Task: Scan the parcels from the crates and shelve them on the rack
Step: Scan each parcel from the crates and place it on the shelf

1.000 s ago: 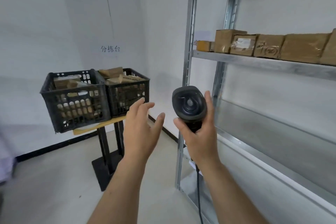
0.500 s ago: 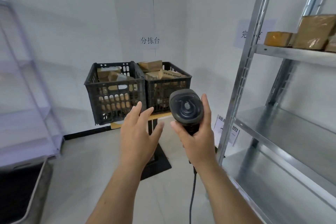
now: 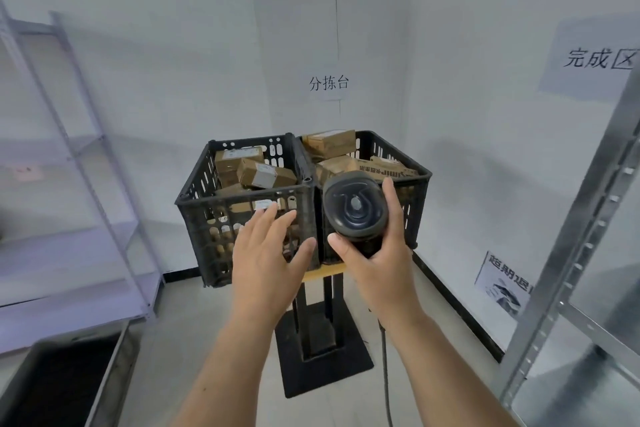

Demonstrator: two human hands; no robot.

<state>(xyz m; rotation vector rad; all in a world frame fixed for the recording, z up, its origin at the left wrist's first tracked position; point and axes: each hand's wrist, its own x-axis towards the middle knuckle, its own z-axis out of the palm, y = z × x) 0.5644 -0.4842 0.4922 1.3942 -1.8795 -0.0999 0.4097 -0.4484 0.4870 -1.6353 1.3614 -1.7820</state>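
Our right hand (image 3: 382,262) grips a black handheld barcode scanner (image 3: 355,208). Our left hand (image 3: 266,258), fingers spread and holding nothing, hovers before two black plastic crates (image 3: 242,198) of brown cardboard parcels (image 3: 266,175).

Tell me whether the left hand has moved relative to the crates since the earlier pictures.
Yes. The left hand now overlaps the front wall of the left crate; earlier it hung right of both crates, though the camera also turned.

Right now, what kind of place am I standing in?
Likely a parcel sorting room: two black crates of cardboard parcels on a stand, a metal rack beside them, and a scanner in your right hand.
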